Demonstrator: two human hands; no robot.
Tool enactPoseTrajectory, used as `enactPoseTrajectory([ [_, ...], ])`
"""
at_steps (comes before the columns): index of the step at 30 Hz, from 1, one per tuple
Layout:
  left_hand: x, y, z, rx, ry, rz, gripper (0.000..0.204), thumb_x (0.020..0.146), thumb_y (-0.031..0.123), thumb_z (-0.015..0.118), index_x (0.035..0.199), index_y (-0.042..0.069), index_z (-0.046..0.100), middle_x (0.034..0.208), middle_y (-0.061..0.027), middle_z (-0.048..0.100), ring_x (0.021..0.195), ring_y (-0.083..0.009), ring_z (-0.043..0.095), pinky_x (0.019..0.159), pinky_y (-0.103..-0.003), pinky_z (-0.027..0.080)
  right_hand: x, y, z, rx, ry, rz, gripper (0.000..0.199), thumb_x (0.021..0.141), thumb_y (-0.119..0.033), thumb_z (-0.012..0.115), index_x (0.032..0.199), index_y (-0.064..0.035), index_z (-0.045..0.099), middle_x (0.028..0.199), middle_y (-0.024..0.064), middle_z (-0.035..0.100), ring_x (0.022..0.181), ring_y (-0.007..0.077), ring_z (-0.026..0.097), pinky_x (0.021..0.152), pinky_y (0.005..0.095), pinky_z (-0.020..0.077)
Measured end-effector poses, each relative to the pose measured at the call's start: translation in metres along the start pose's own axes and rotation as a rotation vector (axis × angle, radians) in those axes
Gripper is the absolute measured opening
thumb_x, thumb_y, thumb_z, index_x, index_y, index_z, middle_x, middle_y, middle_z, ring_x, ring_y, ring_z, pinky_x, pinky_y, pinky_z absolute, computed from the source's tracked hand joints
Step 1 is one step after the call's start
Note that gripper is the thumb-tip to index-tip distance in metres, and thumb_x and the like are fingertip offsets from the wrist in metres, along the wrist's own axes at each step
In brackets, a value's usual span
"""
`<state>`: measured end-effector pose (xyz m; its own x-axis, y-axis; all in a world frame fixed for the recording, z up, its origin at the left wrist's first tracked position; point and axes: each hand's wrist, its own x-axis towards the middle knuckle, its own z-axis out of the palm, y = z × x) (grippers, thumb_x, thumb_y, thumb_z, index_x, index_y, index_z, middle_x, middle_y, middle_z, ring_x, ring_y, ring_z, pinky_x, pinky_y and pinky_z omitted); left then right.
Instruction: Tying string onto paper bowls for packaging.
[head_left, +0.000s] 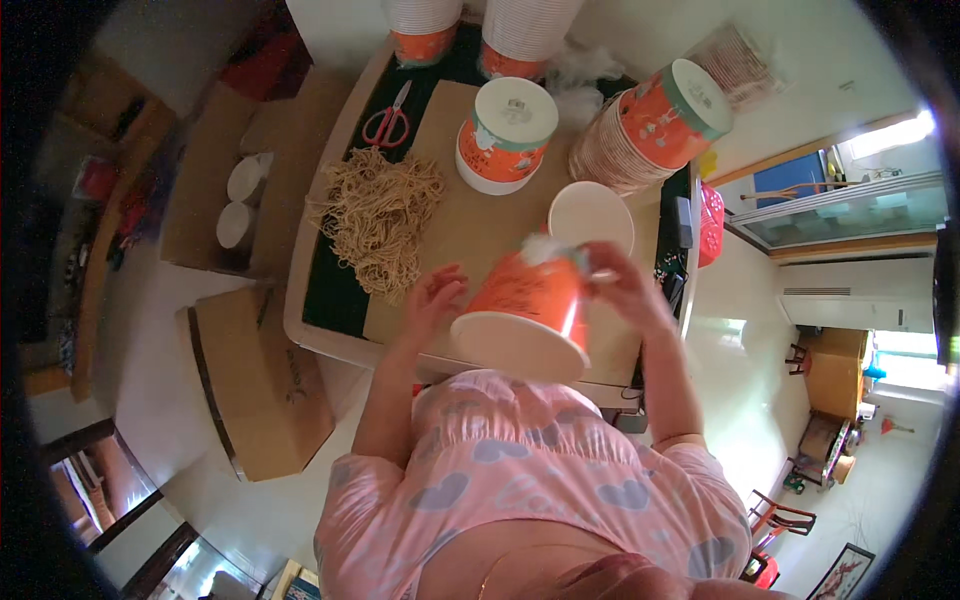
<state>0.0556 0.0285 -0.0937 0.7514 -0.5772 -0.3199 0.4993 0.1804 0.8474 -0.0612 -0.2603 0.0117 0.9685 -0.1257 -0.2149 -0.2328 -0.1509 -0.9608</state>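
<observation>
Left fingers (445, 285) apparently loosely curled

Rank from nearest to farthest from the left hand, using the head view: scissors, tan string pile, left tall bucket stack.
1. Tan string pile: just beyond the left hand, leftward.
2. Scissors: behind the pile.
3. Left tall bucket stack: past the scissors, slightly right.

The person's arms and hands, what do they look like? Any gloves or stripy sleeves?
No stripes! The short, loose sleeves are shiny pink with grey patches. Below them, both forearms are bare. The left hand and right hand wear no gloves; blur hides finer details.
</observation>
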Motion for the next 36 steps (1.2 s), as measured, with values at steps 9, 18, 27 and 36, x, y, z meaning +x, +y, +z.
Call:
enactPoseTrajectory([
  [9,0.000,-0.003,-0.006,0.283,0.028,-0.048,0.022,0.090,0.019,0.056,0.109,0.007,0.058,0.098,-0.0028,0.063,0.081,-0.0093,0.060,0.068,-0.023,0.048,0.030,-0.184,-0.163,-1.244,1.088,-0.816,0.038,0.080,-0.011,0.064,0.117,-0.0080,0.055,0.112,0.0075,0.058,0.097,0.0233,0.056,0.083,0.0346,0.0442],
  [18,-0.006,-0.011,-0.011,0.249,0.095,-0.048,0.018,0.089,0.015,0.057,0.104,0.006,0.061,0.091,-0.0016,0.065,0.075,-0.0076,0.060,0.064,-0.020,0.048,0.123,-0.127,-0.174,-1.517,0.865,-0.449,0.042,0.082,-0.029,0.061,0.121,-0.0133,0.053,0.115,0.0100,0.058,0.104,0.0304,0.054,0.087,0.0427,0.0419],
  [27,-0.006,-0.014,-0.005,0.246,0.082,-0.089,0.018,0.089,0.016,0.057,0.104,0.006,0.061,0.090,-0.0014,0.064,0.075,-0.0078,0.060,0.064,-0.020,0.047,0.131,-0.079,-0.141,-1.573,0.876,-0.389,0.029,0.084,-0.026,0.054,0.109,-0.0124,0.057,0.102,0.0083,0.062,0.093,0.0291,0.058,0.083,0.0424,0.0452],
  [36,-0.019,-0.018,-0.002,0.313,0.036,-0.050,0.017,0.089,0.015,0.058,0.102,0.005,0.061,0.084,0.0005,0.062,0.072,-0.0073,0.059,0.062,-0.021,0.047,0.115,-0.068,-0.113,-1.613,0.935,-0.412,0.041,0.085,-0.029,0.056,0.123,-0.0135,0.049,0.124,0.0131,0.050,0.114,0.0303,0.048,0.094,0.0467,0.0377],
])
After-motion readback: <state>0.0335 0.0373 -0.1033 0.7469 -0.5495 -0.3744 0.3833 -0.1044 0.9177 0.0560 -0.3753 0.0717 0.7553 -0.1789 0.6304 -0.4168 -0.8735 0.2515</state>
